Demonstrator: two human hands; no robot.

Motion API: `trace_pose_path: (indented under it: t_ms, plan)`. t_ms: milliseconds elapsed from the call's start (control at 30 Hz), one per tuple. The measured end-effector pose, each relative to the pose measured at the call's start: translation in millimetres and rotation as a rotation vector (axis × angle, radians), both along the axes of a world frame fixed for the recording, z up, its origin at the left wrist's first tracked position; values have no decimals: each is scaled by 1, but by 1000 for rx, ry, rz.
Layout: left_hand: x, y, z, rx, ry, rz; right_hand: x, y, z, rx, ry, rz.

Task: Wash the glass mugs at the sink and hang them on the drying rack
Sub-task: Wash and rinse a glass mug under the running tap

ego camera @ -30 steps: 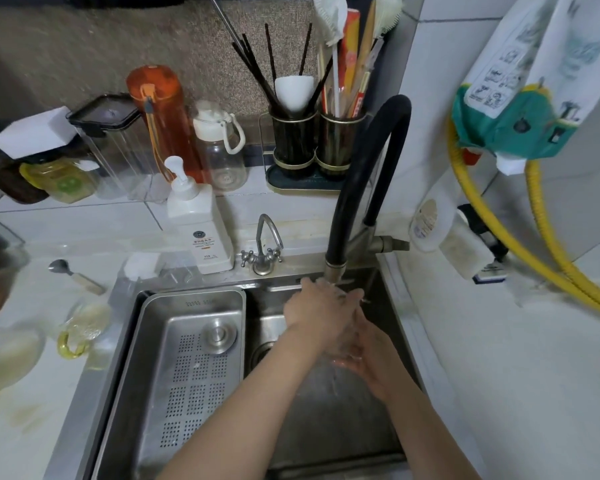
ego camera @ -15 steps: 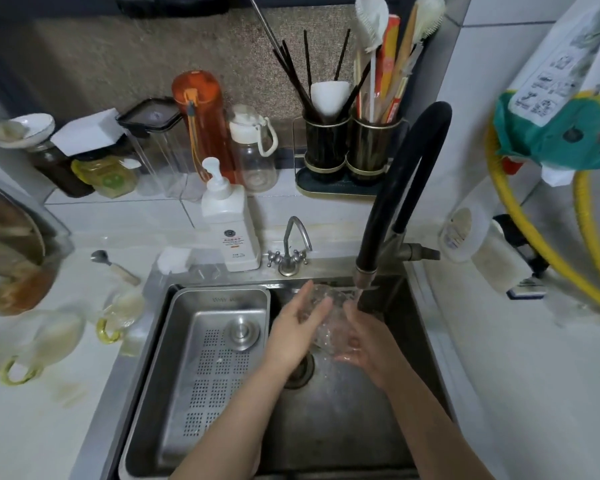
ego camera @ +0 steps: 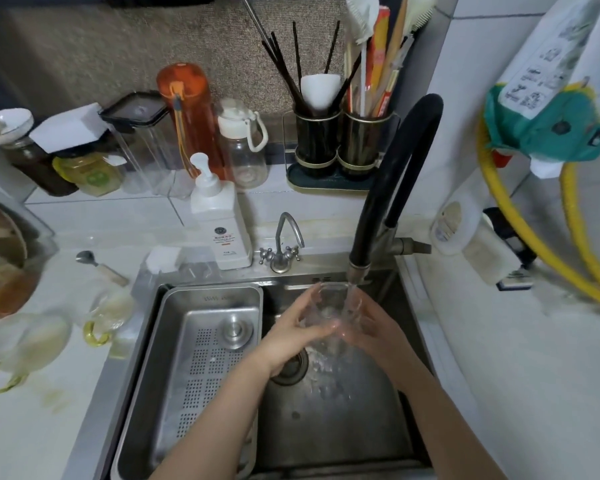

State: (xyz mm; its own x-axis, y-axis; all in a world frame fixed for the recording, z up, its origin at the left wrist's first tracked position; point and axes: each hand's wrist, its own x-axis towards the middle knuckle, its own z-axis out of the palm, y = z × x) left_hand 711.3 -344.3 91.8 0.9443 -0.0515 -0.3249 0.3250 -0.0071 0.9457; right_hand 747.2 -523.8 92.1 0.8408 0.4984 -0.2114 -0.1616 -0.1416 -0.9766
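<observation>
A clear glass mug (ego camera: pixel 330 308) is held upright over the steel sink (ego camera: pixel 329 410), right under the black faucet (ego camera: pixel 394 188), whose water runs into it. My left hand (ego camera: pixel 291 336) grips its left side and my right hand (ego camera: pixel 373 329) its right side. Two more glass mugs with yellow handles stand on the counter to the left, one near the sink edge (ego camera: pixel 110 311) and one at the far left (ego camera: pixel 28 344); both are blurred. No drying rack is in view.
A perforated steel tray (ego camera: pixel 194 358) fills the sink's left half. Behind it stand a white soap pump bottle (ego camera: pixel 219 223), a small tap (ego camera: pixel 284 244), bottles, jars and a utensil holder (ego camera: pixel 340 140). A spoon (ego camera: pixel 97 265) lies at left. A yellow hose (ego camera: pixel 534 237) hangs at right.
My hands have turned the mug upright and raised it under the spout. The camera has shifted slightly, showing more of the left counter.
</observation>
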Motion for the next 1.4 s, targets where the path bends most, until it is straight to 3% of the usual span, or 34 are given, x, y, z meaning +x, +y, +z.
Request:
trace_pose_path:
  t_ms: [167,333,533,700,967,1167,1300,1400]
  plan:
    - [1,-20,-5,-19,-71,-53,-16,-14,-15,-51,-79,-120]
    - [-2,-10,-8,-122,-33,103,-8,5,-10,-126,-92,-97]
    - [-5,-31,-11,30,-52,61,-23,-13,-22,-144,-110,-215]
    - [0,-16,-7,-24,-59,164,-15,9,-24,-22,-58,-237]
    - [-1,-31,-10,17,-95,252,-6,12,-21,-88,-105,-210]
    - [5,-8,-4,41,-40,130,2,6,-7,106,44,-140]
    - [12,11,-3,-128,98,-52,9,-3,-2,137,91,-28]
    - [13,8,-9,-171,88,-32,9,-2,-2,129,36,-7]
